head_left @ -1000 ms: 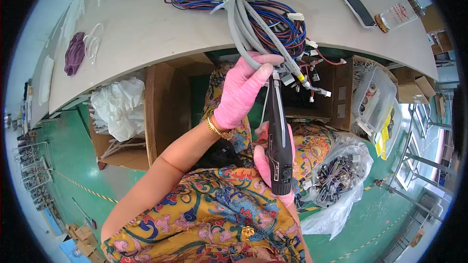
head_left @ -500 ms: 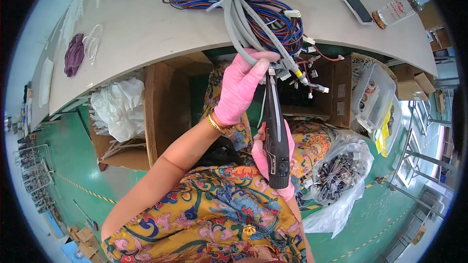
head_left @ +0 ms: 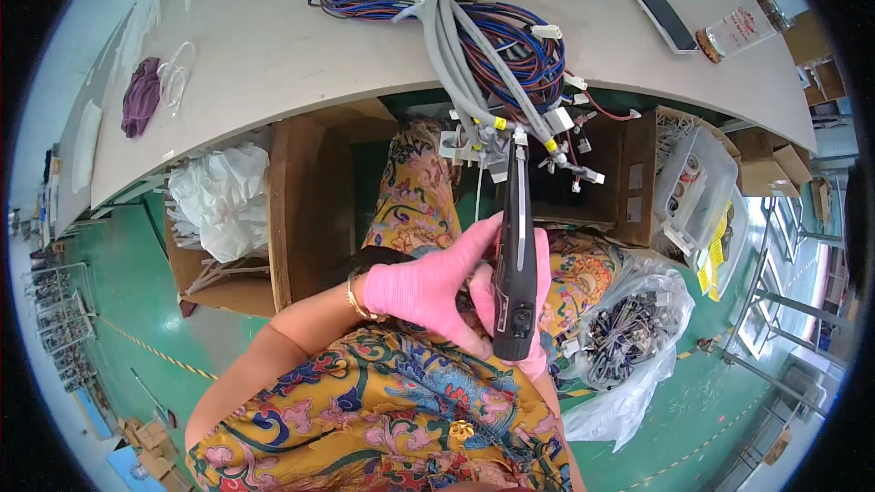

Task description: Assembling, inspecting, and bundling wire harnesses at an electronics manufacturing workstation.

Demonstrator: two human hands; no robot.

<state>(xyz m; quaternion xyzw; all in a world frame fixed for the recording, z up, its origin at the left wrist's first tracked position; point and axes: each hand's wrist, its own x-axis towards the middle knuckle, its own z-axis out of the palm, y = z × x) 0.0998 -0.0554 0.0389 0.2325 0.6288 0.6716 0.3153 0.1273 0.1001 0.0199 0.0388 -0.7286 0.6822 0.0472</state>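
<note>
My right hand, in a pink glove, is closed round the handle of a black cable tie gun. Its narrow nose reaches up to the hanging ends of a wire harness with grey cables, blue, red and black wires and white connectors. A small white piece sits at the nose tip, beside cables with yellow bands. Gloved in pink too, my left hand is beside the gun's rear, thumb and fingers spread apart. Whether it touches the gun is hard to tell.
A grey table carries the harness, a dark phone-like slab, a glass jar and a purple cloth. Below stand a cardboard box with white plastic bags, a clear plastic bin and a bag of cable pieces.
My left hand has let go of the grey cables and come down toward me beside the gun. The cable ends now hang free around the gun's nose, which my right hand still holds there.
</note>
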